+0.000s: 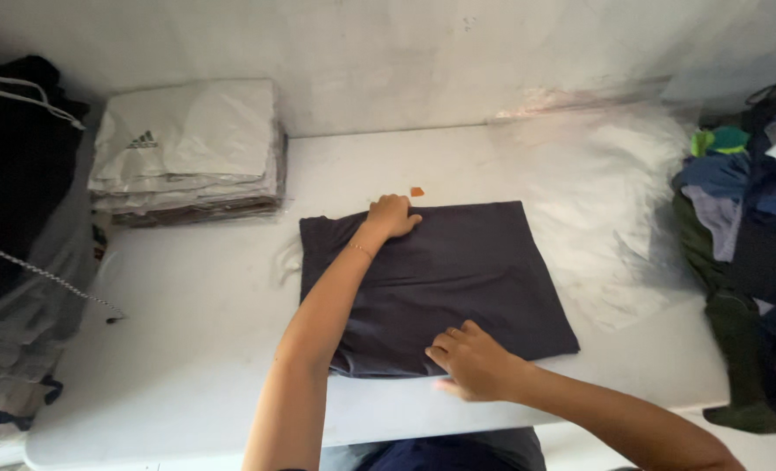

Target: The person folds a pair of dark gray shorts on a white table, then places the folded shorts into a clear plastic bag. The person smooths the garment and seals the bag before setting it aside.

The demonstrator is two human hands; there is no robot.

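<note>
Shirt (458, 279), dark and folded to a rough rectangle, lies flat in the middle of the white table (187, 305), and both hands rest on it. The left hand (392, 215) sits at the far edge of the cloth, near its far left corner; its fingers are curled together and press down on the fabric, though whether they pinch a fold cannot be told. The left forearm runs back across the shirt's left side, with a thin bracelet (361, 251) at the wrist. The right hand (475, 359) lies at the near edge, palm down, fingers slightly apart and bent, their tips on the cloth; it clamps nothing that can be seen.

A small orange scrap (417, 192) lies on the table just beyond the left hand. Clear plastic wrap (615, 183) spreads over the table's right part, beside the shirt. At the far left corner stands a stack of white bagged packs (187, 153), well apart from the shirt. A heap of mixed clothes (745, 227) lies off the table's right end, and dark garments with a white cord (13, 174) hang at the left.
</note>
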